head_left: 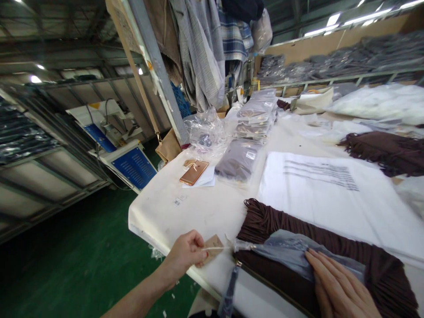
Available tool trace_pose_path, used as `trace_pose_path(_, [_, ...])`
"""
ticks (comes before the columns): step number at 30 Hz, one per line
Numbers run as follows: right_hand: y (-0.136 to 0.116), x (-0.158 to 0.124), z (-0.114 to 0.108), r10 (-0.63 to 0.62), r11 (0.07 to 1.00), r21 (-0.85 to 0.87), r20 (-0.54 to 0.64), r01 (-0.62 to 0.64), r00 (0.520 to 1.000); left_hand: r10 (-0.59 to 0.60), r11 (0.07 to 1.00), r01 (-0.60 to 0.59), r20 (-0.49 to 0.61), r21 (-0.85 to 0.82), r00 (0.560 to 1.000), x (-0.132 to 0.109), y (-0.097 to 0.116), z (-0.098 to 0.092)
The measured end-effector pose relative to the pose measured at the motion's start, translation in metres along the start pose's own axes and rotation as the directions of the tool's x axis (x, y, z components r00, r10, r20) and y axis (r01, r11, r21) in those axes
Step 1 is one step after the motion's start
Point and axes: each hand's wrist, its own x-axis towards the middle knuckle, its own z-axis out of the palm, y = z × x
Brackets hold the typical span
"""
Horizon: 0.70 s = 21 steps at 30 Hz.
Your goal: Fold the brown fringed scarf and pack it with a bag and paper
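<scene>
At the table's near edge lies a dark brown fringed bag (274,278) with a zipper along its near side. My left hand (185,254) is closed, pinching a brown cardboard hang tag (214,244) by its edge. A pale string runs from the tag to a thin clear plastic wrap (288,247) lying across the bag. My right hand (338,282) rests flat on the wrap and the bag, fingers stretched out together. From the zipper's end hangs a plastic-covered pull (230,287). The right palm hides part of the bag.
A phone (194,172) lies on paper beside a plastic-packed grey item (238,159). Stacked packages (255,117) stand behind. A printed white sheet (324,194) and another brown fringed piece (387,150) lie to the right. The table edge (159,240) drops to green floor at left.
</scene>
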Motion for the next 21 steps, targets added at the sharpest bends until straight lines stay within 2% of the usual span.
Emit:
trace_pose_path(3, [-0.001,0.000,0.000,0.003,1.000,-0.008,-0.003,-0.003,1.000,-0.003,0.999,0.003,0.008,0.045,1.000,0.012,-0.002,0.020])
trace_pose_path(7, [-0.001,-0.001,-0.003,0.001,1.000,-0.015,0.006,-0.001,1.000,0.026,0.996,-0.030,0.038,0.088,0.999,0.034,0.011,0.054])
trace_pose_path(9, [-0.001,-0.001,-0.003,0.006,1.000,-0.018,0.008,-0.006,1.000,0.044,0.993,-0.050,0.059,0.109,0.997,0.040,0.017,0.063])
trace_pose_path(11, [0.000,-0.001,-0.003,0.003,1.000,-0.026,0.006,-0.003,1.000,0.055,0.992,-0.064,0.083,0.109,0.995,0.041,0.022,0.064])
trace_pose_path(16, [0.001,-0.005,0.001,0.019,1.000,-0.013,0.026,-0.019,0.999,0.030,0.999,-0.035,0.162,0.031,0.986,0.029,0.030,0.054])
trace_pose_path(19, [0.006,-0.011,0.004,-0.013,0.999,-0.051,0.046,0.016,0.999,-0.034,0.990,0.070,0.283,-0.119,0.958,0.022,0.038,0.053])
trace_pose_path(21, [0.009,-0.014,0.005,-0.045,0.995,-0.091,0.067,0.051,0.997,-0.072,0.945,0.182,0.370,-0.271,0.926,0.022,0.042,0.055])
